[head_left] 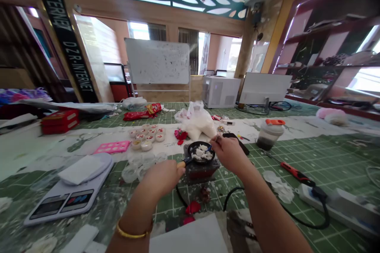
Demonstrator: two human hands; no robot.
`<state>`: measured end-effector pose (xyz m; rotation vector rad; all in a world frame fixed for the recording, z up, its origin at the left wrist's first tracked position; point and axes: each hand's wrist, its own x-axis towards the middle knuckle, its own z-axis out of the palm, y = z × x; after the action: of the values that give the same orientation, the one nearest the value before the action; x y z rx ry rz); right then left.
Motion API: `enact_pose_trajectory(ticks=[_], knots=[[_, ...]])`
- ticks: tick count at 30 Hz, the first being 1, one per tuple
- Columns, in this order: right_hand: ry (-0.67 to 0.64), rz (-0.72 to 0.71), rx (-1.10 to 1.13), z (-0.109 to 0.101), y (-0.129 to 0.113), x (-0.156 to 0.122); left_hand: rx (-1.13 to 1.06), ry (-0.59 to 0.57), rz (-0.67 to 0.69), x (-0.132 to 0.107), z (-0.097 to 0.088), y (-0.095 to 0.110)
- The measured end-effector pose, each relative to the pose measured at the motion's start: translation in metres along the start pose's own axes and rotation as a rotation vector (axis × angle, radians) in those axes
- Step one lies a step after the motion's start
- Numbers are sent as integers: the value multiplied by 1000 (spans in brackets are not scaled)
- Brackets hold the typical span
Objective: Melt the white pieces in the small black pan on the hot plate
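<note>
My left hand (164,177) is closed round the wooden handle (181,164) of a small black frying pan (190,151). The pan rests on a small dark electric stove (202,173), and white chunks (202,152) lie inside it. Over the pan's right rim, my right hand (227,151) pinches a thin blue stick-like tool (209,148) whose tip reaches the chunks. The fingers hide most of this tool, so its kind does not show. Just behind the pan sits a clear plastic bag of white material (199,123).
Filled small cups (147,136), a pink mold (112,147) and a kitchen scale (71,189) stand left. On the right are a lidded plastic cup (269,134), a red-black soldering iron (297,174) and a power strip (341,207). A black cable (230,195) runs near the stove.
</note>
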<state>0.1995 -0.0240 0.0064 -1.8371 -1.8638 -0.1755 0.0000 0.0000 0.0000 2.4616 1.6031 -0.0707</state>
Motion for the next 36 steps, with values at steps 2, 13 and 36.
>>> enact_pose_trajectory(ticks=[2, 13, 36], knots=[[10, -16, 40, -1, -5, -2, 0, -1, 0, 0, 0, 0], [23, 1, 9, -6, 0, -3, -5, -4, -9, 0, 4, 0], [-14, 29, -25, 8, 1, -2, 12, 60, 13, -9, 4, 10]])
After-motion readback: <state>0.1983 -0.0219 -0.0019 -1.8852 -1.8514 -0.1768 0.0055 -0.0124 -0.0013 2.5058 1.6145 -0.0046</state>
